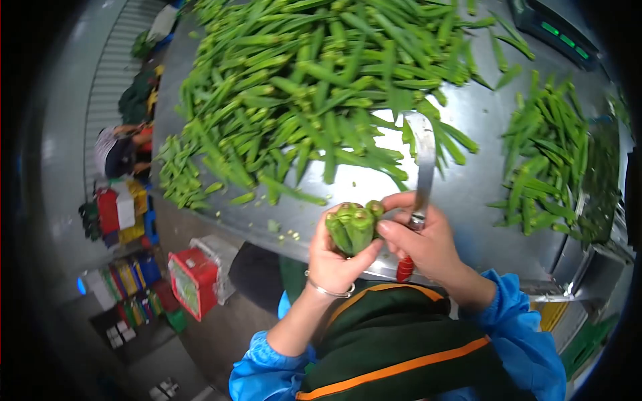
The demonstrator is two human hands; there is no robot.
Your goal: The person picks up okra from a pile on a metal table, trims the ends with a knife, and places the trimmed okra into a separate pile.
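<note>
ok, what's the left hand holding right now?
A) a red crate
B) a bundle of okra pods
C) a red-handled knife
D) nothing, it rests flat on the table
B: the left hand is closed around a bundle of okra pods, while the knife with the red handle is in the right hand, above the metal table.

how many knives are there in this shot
1. The knife is in the right hand, blade pointing away over the metal table, beside the okra bundle held by the left hand. Others could lie hidden under the okra heap.
</note>
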